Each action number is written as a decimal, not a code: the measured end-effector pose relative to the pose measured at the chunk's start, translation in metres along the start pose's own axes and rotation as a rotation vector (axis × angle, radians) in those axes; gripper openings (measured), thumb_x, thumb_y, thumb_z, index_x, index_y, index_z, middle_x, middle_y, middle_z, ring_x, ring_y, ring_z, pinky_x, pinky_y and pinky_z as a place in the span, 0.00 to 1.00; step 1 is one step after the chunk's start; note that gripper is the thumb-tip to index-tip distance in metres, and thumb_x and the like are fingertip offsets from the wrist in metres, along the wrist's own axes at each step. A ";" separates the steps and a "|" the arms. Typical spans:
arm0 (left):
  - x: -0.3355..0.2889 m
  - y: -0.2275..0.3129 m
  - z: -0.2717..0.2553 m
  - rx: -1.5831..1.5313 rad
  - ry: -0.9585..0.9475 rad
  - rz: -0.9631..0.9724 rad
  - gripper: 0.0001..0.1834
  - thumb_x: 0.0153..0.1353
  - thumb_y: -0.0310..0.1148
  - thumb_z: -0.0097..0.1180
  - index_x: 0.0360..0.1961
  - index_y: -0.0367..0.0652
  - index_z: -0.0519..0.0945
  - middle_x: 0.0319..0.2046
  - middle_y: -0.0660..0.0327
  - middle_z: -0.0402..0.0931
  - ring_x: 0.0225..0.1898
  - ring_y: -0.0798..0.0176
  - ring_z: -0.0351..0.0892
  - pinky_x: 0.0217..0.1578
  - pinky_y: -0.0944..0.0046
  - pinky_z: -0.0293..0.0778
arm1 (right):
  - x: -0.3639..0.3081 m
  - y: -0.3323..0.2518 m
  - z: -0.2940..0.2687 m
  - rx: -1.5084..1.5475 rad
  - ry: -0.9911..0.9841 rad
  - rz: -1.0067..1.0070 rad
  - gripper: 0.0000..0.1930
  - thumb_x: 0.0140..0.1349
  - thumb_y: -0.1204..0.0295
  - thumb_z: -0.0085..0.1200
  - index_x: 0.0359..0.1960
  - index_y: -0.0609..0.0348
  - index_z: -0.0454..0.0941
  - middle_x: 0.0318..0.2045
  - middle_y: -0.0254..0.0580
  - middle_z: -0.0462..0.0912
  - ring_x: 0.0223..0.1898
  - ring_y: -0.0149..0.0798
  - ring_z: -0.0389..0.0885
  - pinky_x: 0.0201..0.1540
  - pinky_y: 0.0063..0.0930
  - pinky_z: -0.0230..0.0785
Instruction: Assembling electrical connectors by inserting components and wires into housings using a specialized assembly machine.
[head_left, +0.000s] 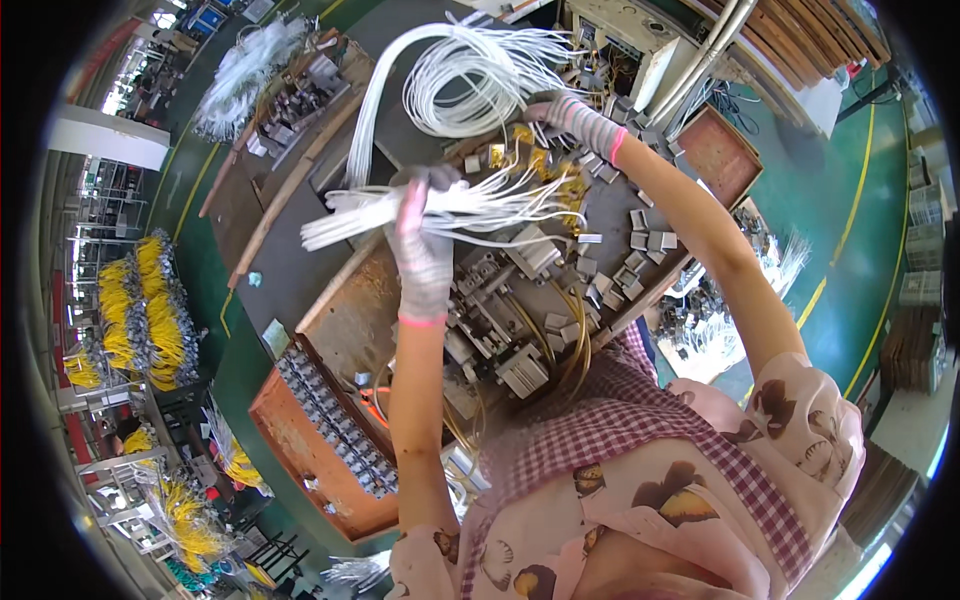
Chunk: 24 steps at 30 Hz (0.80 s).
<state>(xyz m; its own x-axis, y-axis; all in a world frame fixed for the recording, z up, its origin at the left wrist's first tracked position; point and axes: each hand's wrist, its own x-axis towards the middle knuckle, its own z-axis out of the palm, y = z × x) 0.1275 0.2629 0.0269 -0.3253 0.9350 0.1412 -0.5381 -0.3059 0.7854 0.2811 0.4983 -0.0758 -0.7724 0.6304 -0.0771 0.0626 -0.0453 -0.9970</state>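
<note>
On the round grey worktable [290,270], two gloved hands work one bundle of white wires [450,205]. Left hand [422,225]: closed around the bundle near its cut ends, which fan out to the left past the fist. Right hand [568,112]: reached far out, fingers closed on the same wires where they curl into one big loop [470,80] at the far side of the table. Individual wires too many and too fine to count; a few dozen at a guess, no firmer.

Under the left forearm: one grey metal fixture [500,320] with blocks and rails, yellowish tubes curving off its right side. Beside it, scattered small grey connector pieces [630,255], more than ten, not countable exactly. A cluster of brass-coloured terminals [545,165] lies just below the right wrist.

Two rust-brown trays: one [300,440] at near left holding a long row of small grey parts, one [722,150] at far right. Second heap of white wires [245,70] at the far left of the table. Yellow wire bundles [150,310] hang on racks well apart, left of the table; at least three clumps visible.
</note>
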 end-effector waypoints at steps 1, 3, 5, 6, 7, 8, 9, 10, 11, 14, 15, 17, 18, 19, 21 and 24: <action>0.001 -0.004 0.007 0.031 0.003 -0.029 0.10 0.64 0.35 0.56 0.40 0.41 0.75 0.34 0.60 0.75 0.42 0.61 0.74 0.48 0.59 0.70 | -0.013 0.004 -0.005 -0.373 0.337 0.275 0.25 0.55 0.60 0.60 0.50 0.65 0.78 0.33 0.46 0.84 0.30 0.38 0.82 0.34 0.31 0.77; -0.004 -0.007 -0.007 0.008 0.042 -0.052 0.09 0.63 0.32 0.56 0.40 0.39 0.76 0.35 0.59 0.76 0.42 0.62 0.76 0.48 0.59 0.71 | -0.035 -0.036 0.042 -0.712 0.180 0.164 0.29 0.54 0.60 0.60 0.55 0.65 0.75 0.41 0.53 0.83 0.42 0.43 0.82 0.47 0.35 0.73; -0.002 -0.010 -0.011 -0.037 0.092 -0.053 0.07 0.63 0.31 0.55 0.39 0.39 0.76 0.33 0.60 0.76 0.40 0.62 0.76 0.48 0.59 0.71 | -0.045 -0.032 0.030 -0.372 0.089 0.051 0.32 0.54 0.60 0.62 0.58 0.65 0.72 0.50 0.58 0.80 0.53 0.46 0.78 0.59 0.34 0.65; -0.002 -0.009 0.000 -0.054 0.018 -0.100 0.08 0.66 0.34 0.52 0.37 0.41 0.73 0.31 0.62 0.72 0.41 0.63 0.73 0.54 0.59 0.67 | -0.043 0.009 -0.008 -0.404 0.342 -0.034 0.30 0.55 0.63 0.62 0.58 0.62 0.72 0.51 0.59 0.79 0.52 0.52 0.79 0.57 0.37 0.68; -0.014 -0.003 -0.002 -0.037 0.010 -0.058 0.09 0.66 0.36 0.51 0.36 0.41 0.72 0.30 0.64 0.68 0.41 0.64 0.70 0.56 0.59 0.64 | -0.045 0.002 -0.015 -0.647 0.389 0.069 0.28 0.55 0.63 0.61 0.57 0.60 0.72 0.50 0.57 0.79 0.52 0.53 0.79 0.55 0.39 0.70; -0.021 -0.001 -0.001 -0.030 -0.021 -0.022 0.10 0.67 0.38 0.50 0.35 0.42 0.70 0.28 0.65 0.65 0.41 0.64 0.68 0.59 0.59 0.61 | -0.052 -0.011 -0.026 -0.900 0.455 0.177 0.25 0.56 0.63 0.60 0.56 0.58 0.73 0.50 0.56 0.80 0.51 0.55 0.79 0.54 0.41 0.71; -0.029 0.002 0.001 -0.012 0.005 0.027 0.12 0.67 0.40 0.48 0.33 0.44 0.68 0.27 0.67 0.59 0.41 0.65 0.65 0.61 0.58 0.57 | -0.054 -0.016 -0.023 -1.014 0.554 -0.011 0.22 0.56 0.61 0.60 0.50 0.56 0.76 0.46 0.55 0.81 0.49 0.57 0.79 0.51 0.44 0.72; -0.032 0.011 -0.002 -0.006 0.018 0.017 0.11 0.66 0.40 0.50 0.33 0.44 0.68 0.27 0.67 0.59 0.39 0.64 0.64 0.61 0.57 0.57 | -0.050 -0.023 -0.021 -1.013 0.561 -0.013 0.22 0.56 0.61 0.60 0.50 0.56 0.76 0.46 0.55 0.81 0.49 0.57 0.79 0.51 0.44 0.72; -0.032 0.018 -0.002 -0.019 0.034 0.022 0.11 0.66 0.40 0.51 0.32 0.44 0.68 0.27 0.67 0.59 0.38 0.64 0.64 0.62 0.57 0.56 | -0.046 -0.037 -0.012 -1.093 0.544 0.076 0.22 0.56 0.61 0.60 0.50 0.56 0.74 0.44 0.55 0.81 0.48 0.56 0.79 0.51 0.44 0.72; -0.030 0.016 -0.002 -0.036 0.049 0.003 0.12 0.66 0.39 0.52 0.31 0.45 0.67 0.26 0.67 0.59 0.37 0.64 0.64 0.63 0.56 0.56 | -0.032 -0.049 -0.011 -1.329 0.485 0.047 0.24 0.54 0.61 0.62 0.51 0.56 0.73 0.44 0.53 0.79 0.47 0.54 0.79 0.49 0.46 0.72; -0.028 0.017 -0.003 -0.033 0.036 -0.006 0.12 0.66 0.39 0.53 0.31 0.45 0.67 0.26 0.67 0.59 0.37 0.64 0.63 0.63 0.55 0.55 | -0.031 -0.049 -0.005 -1.434 0.609 -0.148 0.23 0.54 0.62 0.62 0.51 0.55 0.73 0.44 0.51 0.79 0.46 0.53 0.79 0.48 0.46 0.72; -0.034 0.014 -0.006 -0.054 0.040 -0.028 0.12 0.66 0.39 0.53 0.31 0.44 0.67 0.26 0.67 0.59 0.37 0.64 0.63 0.63 0.55 0.55 | -0.029 -0.054 0.014 -1.433 0.658 -0.341 0.22 0.55 0.62 0.61 0.51 0.50 0.73 0.44 0.45 0.78 0.45 0.51 0.79 0.45 0.47 0.72; -0.037 0.011 -0.010 -0.079 0.048 -0.051 0.12 0.66 0.38 0.54 0.31 0.44 0.67 0.26 0.67 0.60 0.37 0.64 0.63 0.63 0.55 0.55 | -0.036 -0.068 0.034 -1.361 0.503 -0.249 0.18 0.56 0.63 0.59 0.48 0.50 0.76 0.42 0.45 0.80 0.44 0.51 0.80 0.45 0.47 0.73; -0.036 0.009 -0.017 -0.055 -0.003 -0.013 0.12 0.67 0.40 0.52 0.33 0.44 0.69 0.27 0.66 0.61 0.38 0.64 0.64 0.61 0.56 0.57 | -0.027 -0.055 0.037 -1.279 0.387 -0.229 0.15 0.57 0.63 0.58 0.46 0.51 0.77 0.39 0.45 0.81 0.43 0.51 0.80 0.45 0.46 0.73; -0.033 0.007 -0.009 -0.056 0.014 -0.023 0.12 0.67 0.40 0.51 0.35 0.43 0.70 0.28 0.66 0.61 0.38 0.64 0.65 0.60 0.57 0.59 | -0.021 -0.037 0.035 -1.231 0.141 -0.189 0.14 0.61 0.61 0.56 0.43 0.55 0.80 0.36 0.47 0.84 0.42 0.50 0.82 0.47 0.43 0.73; -0.012 0.008 -0.003 0.078 0.058 -0.052 0.16 0.68 0.42 0.49 0.43 0.38 0.74 0.33 0.63 0.68 0.43 0.63 0.70 0.50 0.59 0.67 | -0.019 -0.034 0.038 -0.803 -0.137 -0.135 0.25 0.61 0.52 0.56 0.54 0.54 0.77 0.44 0.49 0.84 0.47 0.47 0.82 0.52 0.38 0.72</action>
<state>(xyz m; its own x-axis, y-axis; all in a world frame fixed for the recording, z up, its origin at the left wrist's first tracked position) 0.1249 0.2489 0.0296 -0.3444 0.9365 0.0657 -0.4941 -0.2404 0.8355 0.2694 0.4586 -0.0404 -0.8727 0.4881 -0.0085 0.3562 0.6246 -0.6950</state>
